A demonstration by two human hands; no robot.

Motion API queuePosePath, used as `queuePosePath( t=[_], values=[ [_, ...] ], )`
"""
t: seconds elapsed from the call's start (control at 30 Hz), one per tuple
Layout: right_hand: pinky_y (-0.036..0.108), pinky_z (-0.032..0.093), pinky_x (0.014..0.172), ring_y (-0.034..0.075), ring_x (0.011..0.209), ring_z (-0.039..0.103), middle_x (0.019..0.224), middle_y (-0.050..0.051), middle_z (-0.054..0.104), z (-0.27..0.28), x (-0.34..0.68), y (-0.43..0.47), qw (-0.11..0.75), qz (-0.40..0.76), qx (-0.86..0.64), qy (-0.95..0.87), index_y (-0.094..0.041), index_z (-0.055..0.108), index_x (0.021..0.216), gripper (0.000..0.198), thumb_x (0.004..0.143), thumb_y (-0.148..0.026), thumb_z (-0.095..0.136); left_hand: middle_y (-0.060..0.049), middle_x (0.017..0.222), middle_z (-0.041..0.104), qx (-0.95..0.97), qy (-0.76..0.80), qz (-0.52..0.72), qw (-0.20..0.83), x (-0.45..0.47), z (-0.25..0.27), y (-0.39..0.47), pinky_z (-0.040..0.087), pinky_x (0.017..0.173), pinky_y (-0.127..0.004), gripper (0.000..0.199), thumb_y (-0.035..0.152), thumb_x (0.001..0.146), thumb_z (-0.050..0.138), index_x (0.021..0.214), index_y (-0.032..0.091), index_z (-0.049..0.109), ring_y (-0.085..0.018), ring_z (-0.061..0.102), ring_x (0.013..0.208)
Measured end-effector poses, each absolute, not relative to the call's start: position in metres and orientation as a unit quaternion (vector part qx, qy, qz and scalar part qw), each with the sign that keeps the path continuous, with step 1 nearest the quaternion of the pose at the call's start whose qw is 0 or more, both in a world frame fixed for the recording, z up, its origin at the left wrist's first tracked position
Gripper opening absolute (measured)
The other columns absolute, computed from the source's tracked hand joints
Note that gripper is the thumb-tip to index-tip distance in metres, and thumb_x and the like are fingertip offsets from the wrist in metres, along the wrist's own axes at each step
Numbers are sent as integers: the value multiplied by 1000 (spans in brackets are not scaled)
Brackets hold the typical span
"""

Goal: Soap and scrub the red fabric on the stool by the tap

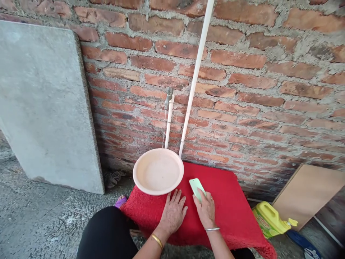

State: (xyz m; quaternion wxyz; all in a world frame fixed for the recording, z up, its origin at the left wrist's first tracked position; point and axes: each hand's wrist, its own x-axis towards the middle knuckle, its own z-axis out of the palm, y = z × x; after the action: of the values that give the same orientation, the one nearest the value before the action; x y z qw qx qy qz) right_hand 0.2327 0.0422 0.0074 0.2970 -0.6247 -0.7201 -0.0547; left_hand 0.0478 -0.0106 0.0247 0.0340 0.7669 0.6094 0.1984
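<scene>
Held a smooth, oblong green block (195, 185) in the right hand (206, 209), curled over its near end, laid the left hand (173, 212) flat and loosely spread on fuzzy red cloth (229, 216) left of the grip, near a round basin (135, 174).

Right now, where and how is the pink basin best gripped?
Probably the pink basin by its rim, left and right sides, coming from the near side: it's wide and round, with no handle visible. The left hand lies open on the red cloth close by; the right hand would first need to release the green object.
</scene>
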Motion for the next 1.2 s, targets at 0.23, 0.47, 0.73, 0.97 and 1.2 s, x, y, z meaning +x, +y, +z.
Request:
queuePosePath(
  t=[0.23, 0.47, 0.73, 0.97, 1.2],
  values=[
    [37, 44, 77, 26, 87, 58, 97, 13, 63, 3, 240, 49, 289, -86, -718, -627, -21, 67, 122, 54, 94, -57, 39, -10, 146, 53, 768, 606, 208, 0, 48, 19, -10, 32, 116, -54, 41, 43, 97, 44, 130, 25, 60, -27, 44, 138],
    [36, 43, 78, 25, 89, 58, 101, 10, 63, 1, 241, 48, 294, -74, -680, -668, -25, 68, 122, 50, 93, -58, 43, -11, 145, 54, 765, 607, 212, -2, 49, 18, -10, 33, 116, -54, 41, 42, 96, 45, 129, 24, 61, -27, 44, 138],
    [40, 42, 80, 28, 89, 56, 99, 15, 62, -2, 242, 52, 343, -93, -706, -613, -18, 69, 117, 60, 93, -62, 36, -11, 147, 52, 766, 608, 207, 14, 48, 20, -10, 32, 116, -55, 42, 43, 96, 46, 131, 25, 60, -27, 43, 139],
    [39, 43, 80, 28, 95, 58, 105, 15, 63, 0, 242, 51, 347, -59, -688, -635, -18, 66, 121, 65, 93, -66, 33, -11, 148, 50, 765, 611, 205, 23, 49, 23, -10, 30, 117, -55, 42, 42, 96, 48, 132, 24, 59, -28, 41, 140],
    [38, 43, 81, 27, 94, 58, 107, 13, 63, 2, 239, 47, 312, -63, -694, -645, -23, 66, 122, 52, 93, -58, 41, -11, 148, 50, 766, 610, 201, 22, 49, 23, -11, 29, 118, -55, 43, 41, 96, 47, 133, 24, 59, -28, 40, 141]
  ],
)
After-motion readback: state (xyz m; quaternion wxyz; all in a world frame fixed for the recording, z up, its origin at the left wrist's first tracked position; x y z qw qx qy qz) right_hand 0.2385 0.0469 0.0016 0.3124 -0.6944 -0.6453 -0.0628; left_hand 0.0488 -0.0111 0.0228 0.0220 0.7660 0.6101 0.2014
